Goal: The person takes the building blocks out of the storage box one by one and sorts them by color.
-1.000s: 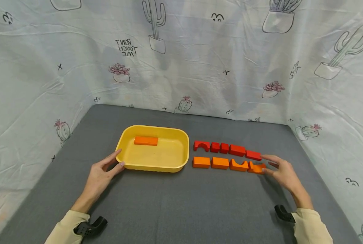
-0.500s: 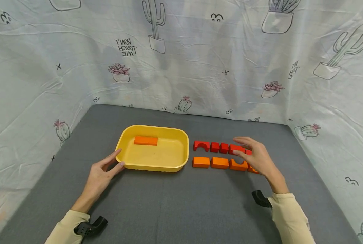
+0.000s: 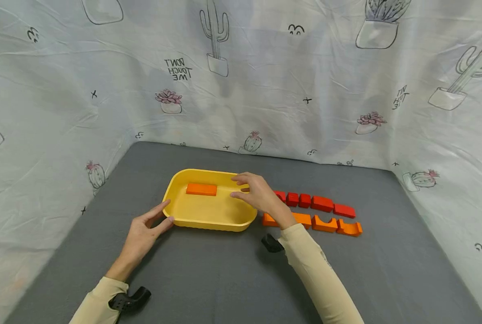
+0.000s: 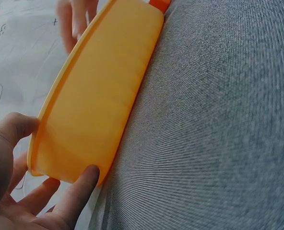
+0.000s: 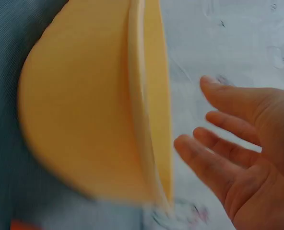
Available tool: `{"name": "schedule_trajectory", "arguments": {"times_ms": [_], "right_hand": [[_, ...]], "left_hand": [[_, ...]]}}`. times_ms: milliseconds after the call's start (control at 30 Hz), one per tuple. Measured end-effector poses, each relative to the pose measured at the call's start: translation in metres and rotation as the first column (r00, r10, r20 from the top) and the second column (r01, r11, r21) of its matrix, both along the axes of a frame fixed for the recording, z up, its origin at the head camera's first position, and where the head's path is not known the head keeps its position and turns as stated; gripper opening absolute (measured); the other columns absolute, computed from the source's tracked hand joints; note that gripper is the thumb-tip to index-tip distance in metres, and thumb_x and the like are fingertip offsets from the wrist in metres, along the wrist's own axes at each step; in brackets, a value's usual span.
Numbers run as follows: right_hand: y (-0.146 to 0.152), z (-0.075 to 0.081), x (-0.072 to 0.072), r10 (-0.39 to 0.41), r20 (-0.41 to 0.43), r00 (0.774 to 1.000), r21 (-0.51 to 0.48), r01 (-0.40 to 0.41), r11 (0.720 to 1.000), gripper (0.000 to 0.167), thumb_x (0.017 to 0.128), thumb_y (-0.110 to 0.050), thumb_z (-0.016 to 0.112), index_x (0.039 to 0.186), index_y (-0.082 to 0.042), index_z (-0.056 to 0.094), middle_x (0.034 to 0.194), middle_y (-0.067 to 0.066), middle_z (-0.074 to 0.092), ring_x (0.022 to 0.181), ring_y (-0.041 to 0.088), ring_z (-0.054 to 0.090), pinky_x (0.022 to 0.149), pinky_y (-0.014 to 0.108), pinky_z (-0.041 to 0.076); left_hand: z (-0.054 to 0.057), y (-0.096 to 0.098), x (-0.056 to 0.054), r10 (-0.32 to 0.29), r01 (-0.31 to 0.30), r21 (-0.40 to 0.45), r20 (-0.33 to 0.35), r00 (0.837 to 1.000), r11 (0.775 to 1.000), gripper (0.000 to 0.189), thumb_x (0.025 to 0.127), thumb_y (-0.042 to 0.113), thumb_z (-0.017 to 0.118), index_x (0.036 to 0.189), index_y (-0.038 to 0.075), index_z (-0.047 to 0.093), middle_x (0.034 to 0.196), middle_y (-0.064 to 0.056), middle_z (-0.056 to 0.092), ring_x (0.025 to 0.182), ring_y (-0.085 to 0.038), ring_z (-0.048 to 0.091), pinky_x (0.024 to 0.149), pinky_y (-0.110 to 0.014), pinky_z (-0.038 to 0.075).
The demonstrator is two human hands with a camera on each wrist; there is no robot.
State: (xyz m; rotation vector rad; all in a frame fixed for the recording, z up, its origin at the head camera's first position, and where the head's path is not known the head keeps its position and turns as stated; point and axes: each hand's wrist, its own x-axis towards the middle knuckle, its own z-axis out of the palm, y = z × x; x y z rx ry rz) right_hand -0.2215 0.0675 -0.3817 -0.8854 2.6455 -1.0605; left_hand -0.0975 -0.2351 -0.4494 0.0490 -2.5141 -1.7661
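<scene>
A yellow plastic tray (image 3: 208,212) lies on the grey cloth, with one long orange block (image 3: 201,189) inside near its far wall. My left hand (image 3: 141,234) grips the tray's left end; in the left wrist view the thumb meets the rim and fingertips (image 4: 90,176) touch the outer wall. Over the tray's right end hovers my right hand (image 3: 261,193), fingers apart and holding nothing; the right wrist view shows it beside the rim. Right of the tray run a red row, with an arch, two small cubes (image 3: 292,200) and longer blocks (image 3: 322,204), and an orange row.
Two orange blocks (image 3: 324,224) in the nearer row have curved notches. The right forearm covers part of both rows' left ends. A white cloth (image 3: 241,81) with cactus drawings stands as a wall behind and at both sides of the grey-covered table (image 3: 233,279).
My right hand has travelled left from the rows' right end, across the blocks, to above the tray. The left hand stays at the tray. The head view has shifted slightly.
</scene>
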Motion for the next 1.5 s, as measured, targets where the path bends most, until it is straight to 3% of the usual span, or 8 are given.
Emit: {"name": "schedule_trajectory", "arguments": {"times_ms": [167,333,500,967,1100,1233,1333,1500], "right_hand": [[-0.033,-0.011,-0.013,0.035,0.01,0.999,0.143,-0.036,0.989,0.049,0.09,-0.02,0.072,0.134,-0.002,0.058,0.134,0.012,0.058,0.122,0.028,0.056,0.102,0.04,0.048],[-0.051,-0.024,-0.019,0.051,-0.027,0.998,0.252,-0.043,0.967,0.047,0.09,-0.019,0.073,0.132,-0.003,0.06,0.135,0.011,0.058,0.128,0.026,0.05,0.109,0.038,0.041],[-0.063,-0.031,-0.017,0.053,-0.068,0.996,0.31,-0.029,0.95,0.041,0.089,-0.018,0.074,0.127,-0.005,0.064,0.128,0.009,0.061,0.118,0.023,0.056,0.102,0.033,0.046],[-0.086,-0.043,-0.015,0.032,-0.122,0.992,0.503,0.034,0.864,0.027,0.095,-0.018,0.067,0.121,-0.011,0.065,0.111,0.005,0.061,0.098,0.019,0.059,0.087,0.031,0.051],[-0.089,-0.05,-0.018,-0.011,-0.143,0.99,0.479,0.079,0.874,0.029,0.093,-0.021,0.069,0.12,-0.011,0.063,0.109,0.003,0.062,0.095,0.018,0.059,0.085,0.031,0.051],[-0.09,-0.052,-0.02,-0.027,-0.161,0.987,0.452,0.098,0.887,0.034,0.092,-0.019,0.07,0.124,-0.011,0.063,0.115,0.004,0.064,0.098,0.018,0.06,0.087,0.03,0.052],[-0.086,-0.046,-0.02,-0.04,-0.179,0.983,0.429,0.114,0.896,0.033,0.091,-0.012,0.07,0.123,-0.01,0.065,0.113,0.004,0.066,0.095,0.018,0.06,0.085,0.029,0.052],[-0.073,-0.031,-0.015,-0.046,-0.21,0.977,0.315,0.112,0.942,0.024,0.087,-0.001,0.069,0.11,-0.006,0.072,0.103,0.005,0.068,0.09,0.019,0.059,0.083,0.028,0.052]], "left_hand": [[-0.002,0.004,-0.002,-0.014,0.015,0.088,-0.01,1.0,0.996,0.062,0.093,0.025,0.069,0.148,0.01,0.045,0.153,-0.013,0.038,0.14,-0.032,0.033,0.086,-0.011,0.049],[-0.003,0.004,-0.002,0.0,0.0,0.039,0.007,1.0,0.999,0.061,0.093,0.029,0.069,0.147,0.013,0.046,0.152,-0.01,0.04,0.14,-0.028,0.035,0.095,-0.02,0.049],[-0.004,0.005,0.0,0.013,-0.012,-0.019,0.03,0.999,1.0,0.062,0.092,0.034,0.069,0.147,0.017,0.047,0.151,-0.008,0.041,0.141,-0.026,0.035,0.11,-0.047,0.036],[-0.004,0.009,0.0,0.011,-0.01,-0.004,0.035,0.999,1.0,0.062,0.091,0.034,0.07,0.147,0.017,0.048,0.151,-0.008,0.041,0.141,-0.027,0.035,0.112,-0.053,0.032],[-0.004,0.008,-0.001,0.002,-0.002,-0.01,0.04,0.999,1.0,0.063,0.092,0.034,0.07,0.147,0.016,0.047,0.152,-0.009,0.041,0.14,-0.029,0.035,0.112,-0.053,0.032],[-0.006,0.007,-0.001,0.008,-0.008,0.001,0.031,1.0,1.0,0.063,0.092,0.032,0.07,0.147,0.014,0.046,0.152,-0.01,0.041,0.14,-0.028,0.035,0.105,-0.025,0.043],[-0.005,0.005,-0.001,0.006,-0.006,-0.008,0.021,1.0,1.0,0.062,0.093,0.032,0.069,0.147,0.013,0.046,0.151,-0.009,0.041,0.14,-0.027,0.036,0.098,-0.016,0.045],[0.0,-0.001,0.0,0.016,-0.014,-0.053,0.022,1.0,0.999,0.061,0.093,0.034,0.068,0.148,0.019,0.046,0.151,-0.007,0.043,0.139,-0.027,0.038,0.106,-0.043,0.039]]}}
